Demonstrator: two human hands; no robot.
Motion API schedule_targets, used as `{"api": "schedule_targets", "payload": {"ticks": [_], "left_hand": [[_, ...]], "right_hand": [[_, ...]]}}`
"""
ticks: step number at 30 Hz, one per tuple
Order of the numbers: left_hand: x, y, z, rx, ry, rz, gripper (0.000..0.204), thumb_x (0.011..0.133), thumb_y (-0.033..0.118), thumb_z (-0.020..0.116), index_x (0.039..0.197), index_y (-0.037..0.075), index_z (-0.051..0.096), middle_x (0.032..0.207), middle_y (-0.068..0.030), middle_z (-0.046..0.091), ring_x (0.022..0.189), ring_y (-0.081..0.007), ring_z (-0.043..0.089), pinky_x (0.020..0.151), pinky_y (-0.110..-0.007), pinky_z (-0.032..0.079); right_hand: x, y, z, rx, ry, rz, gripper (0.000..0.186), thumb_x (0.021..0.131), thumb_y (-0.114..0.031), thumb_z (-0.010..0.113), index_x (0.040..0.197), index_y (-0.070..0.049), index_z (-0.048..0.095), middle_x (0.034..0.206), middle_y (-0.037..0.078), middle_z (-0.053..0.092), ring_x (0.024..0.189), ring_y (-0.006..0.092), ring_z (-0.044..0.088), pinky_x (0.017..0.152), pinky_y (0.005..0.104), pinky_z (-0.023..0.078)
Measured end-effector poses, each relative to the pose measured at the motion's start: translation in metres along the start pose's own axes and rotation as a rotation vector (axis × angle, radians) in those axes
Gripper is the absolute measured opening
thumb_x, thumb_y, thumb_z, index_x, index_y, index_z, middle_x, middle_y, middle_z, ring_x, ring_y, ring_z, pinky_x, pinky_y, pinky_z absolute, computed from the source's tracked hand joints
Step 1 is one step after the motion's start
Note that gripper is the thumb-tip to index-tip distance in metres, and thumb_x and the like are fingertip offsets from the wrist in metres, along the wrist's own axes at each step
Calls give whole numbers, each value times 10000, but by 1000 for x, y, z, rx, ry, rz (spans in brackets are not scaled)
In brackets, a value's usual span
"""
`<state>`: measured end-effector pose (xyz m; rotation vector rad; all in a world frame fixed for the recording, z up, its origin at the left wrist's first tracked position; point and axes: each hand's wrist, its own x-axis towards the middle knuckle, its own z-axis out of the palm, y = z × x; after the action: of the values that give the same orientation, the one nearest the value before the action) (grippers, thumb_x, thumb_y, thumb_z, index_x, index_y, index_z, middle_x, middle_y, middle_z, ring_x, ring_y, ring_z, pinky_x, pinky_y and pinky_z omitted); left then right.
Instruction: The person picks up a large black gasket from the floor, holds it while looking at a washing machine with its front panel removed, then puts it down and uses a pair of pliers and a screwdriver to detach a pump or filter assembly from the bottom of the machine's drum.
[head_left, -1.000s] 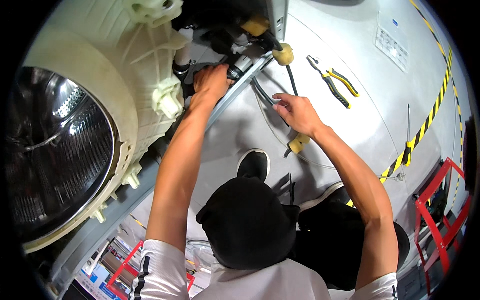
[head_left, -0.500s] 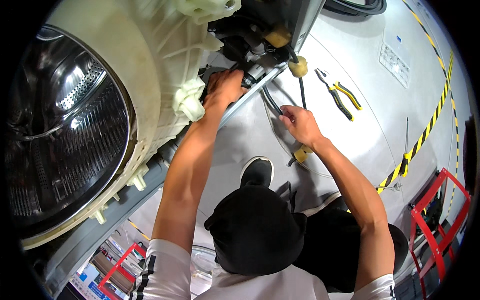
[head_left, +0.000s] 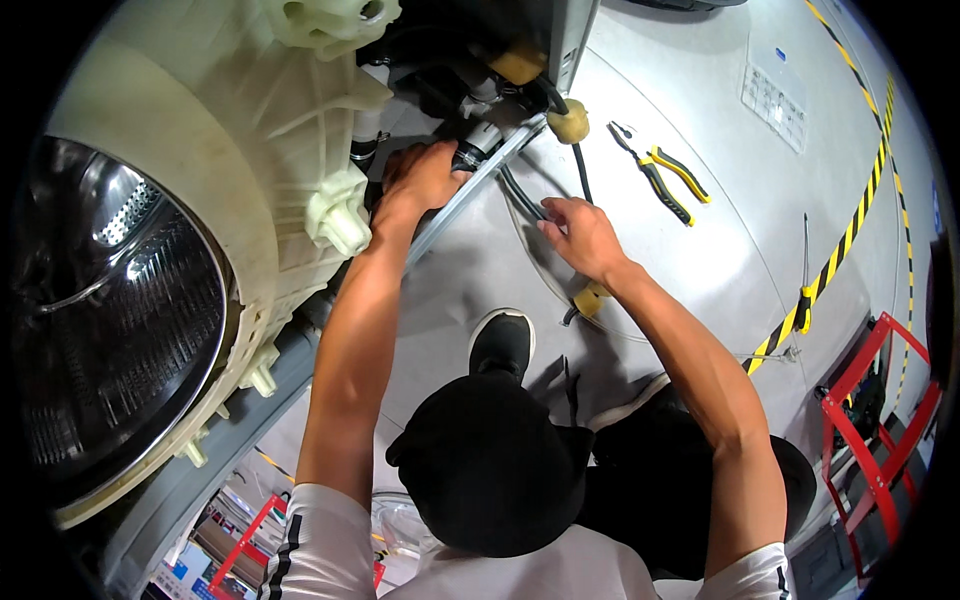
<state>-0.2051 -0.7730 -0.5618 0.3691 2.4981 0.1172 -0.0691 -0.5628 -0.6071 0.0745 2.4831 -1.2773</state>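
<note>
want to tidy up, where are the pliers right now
In the head view, the pliers lie on the floor, upper right of centre, beside the round yellow foam piece and beyond the right hand.

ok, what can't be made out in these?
All head view:
Left hand: fingertips hidden by its own back and shadow; grip unclear.
Right hand: its back hides how it meets the thin curved black hose.
Round shiny metal drum: left side cut off by the dark picture rim.
Black curved item: cut off by the top edge.
</note>
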Motion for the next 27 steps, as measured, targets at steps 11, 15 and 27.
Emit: {"api": "schedule_targets", "payload": {"ticks": [11, 15, 27], "left_hand": [[-2, 7, -7, 77, -36, -22, 453, 881, 337, 610, 1269, 107, 567, 1219, -172, 612, 1135, -360, 569, 945, -466, 457], [0, 7, -6, 84, -25, -20, 450, 866, 347, 627, 1241, 102, 585, 1193, -172, 624, 1114, -366, 579, 936, -471, 463], [-7, 14, 0, 116, -10, -69, 372, 876, 341, 627, 1150, 92, 590, 1038, -178, 676, 1018, -373, 629, 889, -478, 483]], "right_hand": [[-2, 2, 14, -40, -194, 62, 227, 867, -178, 631, 999, 3, 597, 856, 255, 646, 860, 441, 613, 789, 485, 490], [-1, -2, 16, -60, -212, 91, 203, 879, -170, 610, 991, -2, 591, 848, 256, 646, 868, 436, 614, 788, 495, 487], [-3, -6, -1, -88, -184, 78, 181, 881, -166, 591, 1017, -48, 611, 891, 235, 657, 886, 430, 618, 800, 496, 490]]}}
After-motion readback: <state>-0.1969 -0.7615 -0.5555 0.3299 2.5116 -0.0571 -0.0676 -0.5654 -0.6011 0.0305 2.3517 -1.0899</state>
